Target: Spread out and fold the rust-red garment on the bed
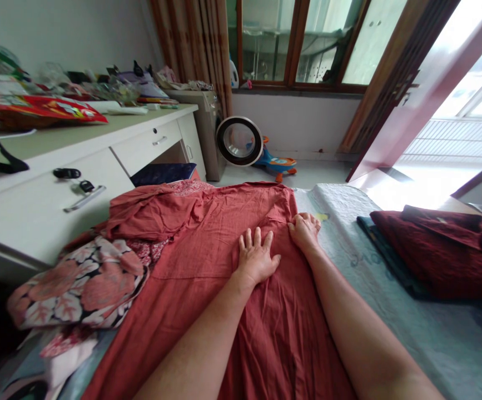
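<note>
A long brick-red dress (194,250) lies spread on the bed, wrinkled, with a seam running across it. My left hand (256,257) rests flat on the cloth, palm down and fingers spread. At the dress's right edge, my right hand (304,230) is closed, its fingers curled over the fabric; the fingertips are partly hidden. One sleeve-like part of the dress bunches at the upper left. Beside it lies a heap of floral cloth (86,283) in pink, black and white.
Folded dark red and teal clothes (441,250) are stacked on the light blue bed sheet (349,311) at right. Along the left stands a white desk (36,200) with bags and clutter on top. Beyond are a washing machine (207,128), its round door open, and a blue-orange ride-on toy (276,162).
</note>
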Demonstrator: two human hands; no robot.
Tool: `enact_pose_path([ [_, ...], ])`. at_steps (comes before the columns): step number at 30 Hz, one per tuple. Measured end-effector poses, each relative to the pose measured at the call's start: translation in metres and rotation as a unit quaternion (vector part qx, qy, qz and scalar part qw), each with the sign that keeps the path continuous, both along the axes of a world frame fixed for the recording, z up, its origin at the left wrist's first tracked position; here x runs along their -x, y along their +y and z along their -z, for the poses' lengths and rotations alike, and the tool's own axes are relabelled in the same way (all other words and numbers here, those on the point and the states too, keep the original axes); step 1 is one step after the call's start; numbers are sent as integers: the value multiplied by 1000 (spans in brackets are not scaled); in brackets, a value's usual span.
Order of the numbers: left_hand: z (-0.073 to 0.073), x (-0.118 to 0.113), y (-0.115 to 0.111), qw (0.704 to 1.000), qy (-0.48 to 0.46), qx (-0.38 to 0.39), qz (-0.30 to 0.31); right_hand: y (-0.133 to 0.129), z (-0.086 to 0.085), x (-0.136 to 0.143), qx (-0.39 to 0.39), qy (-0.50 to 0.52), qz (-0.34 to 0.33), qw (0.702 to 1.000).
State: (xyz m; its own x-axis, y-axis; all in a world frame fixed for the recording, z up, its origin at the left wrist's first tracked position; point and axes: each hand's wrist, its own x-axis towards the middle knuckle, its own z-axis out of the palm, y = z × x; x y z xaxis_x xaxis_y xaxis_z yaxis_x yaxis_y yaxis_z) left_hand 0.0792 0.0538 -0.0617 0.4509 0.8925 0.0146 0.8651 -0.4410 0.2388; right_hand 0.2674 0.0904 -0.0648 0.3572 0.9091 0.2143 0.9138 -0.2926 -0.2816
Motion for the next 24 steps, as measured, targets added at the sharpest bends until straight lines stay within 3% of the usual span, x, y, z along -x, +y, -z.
enact_pose_path([
  [12,1,0,-1,1000,28,-13,-1,-1,-1,0,-43,-24,40,998],
  [14,1,0,-1,1000,24,-10,-3,-1,-5,4,-90,-33,7,995],
  [17,0,-1,-1,1000,21,0,-5,1,-8,13,-131,-22,-106,985],
  [20,-2,-1,-1,1000,21,6,-4,2,-5,20,-74,0,-199,977],
  [24,-3,-1,-1,1000,17,4,-4,1,3,21,49,-13,-173,984],
])
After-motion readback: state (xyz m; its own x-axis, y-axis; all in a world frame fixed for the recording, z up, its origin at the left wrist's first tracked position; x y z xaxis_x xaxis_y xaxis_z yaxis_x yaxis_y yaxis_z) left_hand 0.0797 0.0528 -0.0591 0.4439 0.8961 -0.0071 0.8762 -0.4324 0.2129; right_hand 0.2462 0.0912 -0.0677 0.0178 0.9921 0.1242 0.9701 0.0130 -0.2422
